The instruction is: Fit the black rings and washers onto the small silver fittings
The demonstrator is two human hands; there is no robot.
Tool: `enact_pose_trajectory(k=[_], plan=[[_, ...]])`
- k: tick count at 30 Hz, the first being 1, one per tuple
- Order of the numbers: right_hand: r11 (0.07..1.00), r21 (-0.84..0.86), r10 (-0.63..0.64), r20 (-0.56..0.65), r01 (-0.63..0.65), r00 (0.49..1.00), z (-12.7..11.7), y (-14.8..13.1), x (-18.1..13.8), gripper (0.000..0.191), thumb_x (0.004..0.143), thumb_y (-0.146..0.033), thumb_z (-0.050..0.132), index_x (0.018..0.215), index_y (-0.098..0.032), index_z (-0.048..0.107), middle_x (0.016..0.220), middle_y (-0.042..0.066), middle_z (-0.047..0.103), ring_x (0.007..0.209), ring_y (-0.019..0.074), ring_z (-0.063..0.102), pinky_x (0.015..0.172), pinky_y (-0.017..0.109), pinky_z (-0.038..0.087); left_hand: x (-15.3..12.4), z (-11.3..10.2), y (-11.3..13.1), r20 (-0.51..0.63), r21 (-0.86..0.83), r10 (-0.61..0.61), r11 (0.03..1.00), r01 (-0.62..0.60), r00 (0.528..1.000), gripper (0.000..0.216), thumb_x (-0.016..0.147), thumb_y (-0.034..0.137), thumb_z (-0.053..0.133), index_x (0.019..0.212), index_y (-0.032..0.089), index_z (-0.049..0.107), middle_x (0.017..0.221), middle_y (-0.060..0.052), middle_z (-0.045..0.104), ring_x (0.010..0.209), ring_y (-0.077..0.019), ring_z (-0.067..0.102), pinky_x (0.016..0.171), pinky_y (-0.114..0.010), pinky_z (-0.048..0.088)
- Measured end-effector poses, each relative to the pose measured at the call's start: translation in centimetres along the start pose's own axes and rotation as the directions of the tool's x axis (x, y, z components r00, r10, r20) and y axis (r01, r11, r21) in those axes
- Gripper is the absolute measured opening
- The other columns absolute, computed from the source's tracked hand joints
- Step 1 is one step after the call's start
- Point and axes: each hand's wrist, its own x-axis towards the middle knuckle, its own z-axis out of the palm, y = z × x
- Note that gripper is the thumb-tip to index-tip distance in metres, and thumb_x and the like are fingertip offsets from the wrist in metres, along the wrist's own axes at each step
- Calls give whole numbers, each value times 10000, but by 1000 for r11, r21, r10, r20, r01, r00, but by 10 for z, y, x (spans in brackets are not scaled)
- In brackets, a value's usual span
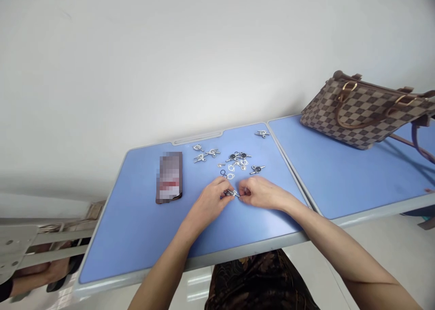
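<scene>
Between thumb and fingers of my left hand [216,194] is a small silvery metal fitting [234,193], held low over the blue table [146,242]. My right hand [261,193] is closed in a pinch at the fitting's right end; what its fingertips hold is too small to make out. Just beyond my hands lie flat oval gaskets [231,176] and a dark rubber ring [222,172]. Farther back are metal fittings with round black centres [258,169], and plain silvery fittings [213,152] to their left.
A phone [171,176] lies left of the parts. One more metal fitting [262,133] is near the back right corner. A checkered handbag [370,108] stands on the adjoining table [346,178]. Behind rises a white wall [190,65]. Another person's arm [37,278] shows at lower left.
</scene>
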Motion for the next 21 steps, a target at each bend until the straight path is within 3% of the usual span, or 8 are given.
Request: enact_pose_trajectory(k=[4,8,12,15,18,21], plan=[[997,81,-14,-25,16,1000,-6,3,0,65,766,-209,578,812,-180,615,690,4,602,628,135,505,587,238,325,-1,0,1,-6,37,-4,999,4,1000,105,813,105,509,854,185,563,928,-22,548,797,-148,540,750,-285,464],[926,375,-11,-116,54,993,-13,10,1,174,805,-147,474,943,-183,573,840,11,586,745,137,513,670,251,390,-2,1,1,-11,46,-7,999,8,1000,109,814,111,500,862,195,552,933,-18,546,769,-144,541,758,-294,468],[666,743,-7,-75,61,997,-12,16,8,143,879,-237,443,913,-165,563,657,-35,505,559,102,477,588,253,415,-1,3,-1,-11,23,6,1000,-6,1000,106,821,121,505,878,194,555,940,-17,538,770,-139,555,753,-294,475],[501,859,-51,-94,107,994,-10,18,12,264,880,-401,518,901,-151,602,736,7,594,644,117,571,669,280,471,0,3,-2,-24,31,13,999,-12,1000,118,818,119,516,898,194,561,939,-18,544,769,-141,557,737,-291,475],[518,835,-27,-199,184,980,-9,18,14,376,880,-509,503,893,-150,617,777,41,660,684,129,593,685,283,475,1,4,-3,-45,46,17,999,-15,999,112,813,115,521,886,189,562,939,-18,551,763,-142,557,743,-294,478],[659,710,26,-350,247,936,-7,17,14,404,916,-530,424,845,-172,597,698,24,669,647,132,569,639,268,437,2,6,-5,-65,44,26,999,-23,998,103,815,116,520,878,187,561,952,-19,549,760,-136,565,754,-289,483]])
